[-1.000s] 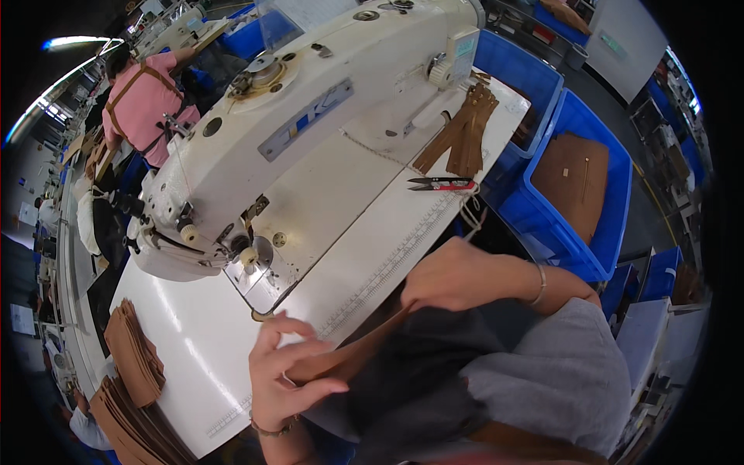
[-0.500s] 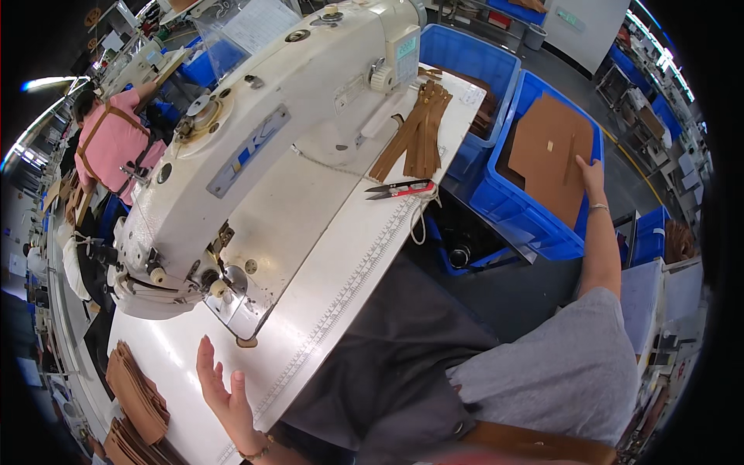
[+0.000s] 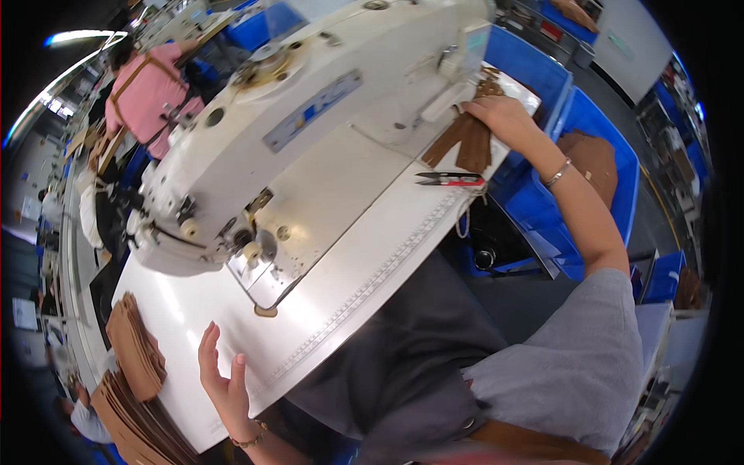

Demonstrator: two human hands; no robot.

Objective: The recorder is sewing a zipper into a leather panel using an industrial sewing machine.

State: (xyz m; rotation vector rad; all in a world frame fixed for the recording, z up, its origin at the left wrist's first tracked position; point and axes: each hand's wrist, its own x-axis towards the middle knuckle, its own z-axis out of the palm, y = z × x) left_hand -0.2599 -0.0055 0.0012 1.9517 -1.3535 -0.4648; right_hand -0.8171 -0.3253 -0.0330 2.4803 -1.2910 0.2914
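Observation:
My right hand reaches to the far end of the white sewing table, fingers bent down onto a bundle of brown zippers. The fingertips are partly hidden among the zipper tops. Just nearer lies a pair of thread snips with red and black handles. My left hand hovers open near the table's front left, thumb apart from the fingers, holding nothing. Beyond it stands the white sewing machine, its needle area above a metal plate.
Brown fabric pieces lie in two stacks, one behind the other, at the left edge. Right of the table, a blue bin holds a brown panel; another blue bin stands behind. A person in pink works at far left.
My right hand has left the brown panel in the blue bin and moved left onto the zippers. The panel now sits lower and tilted. My left hand stays open; the view has shifted.

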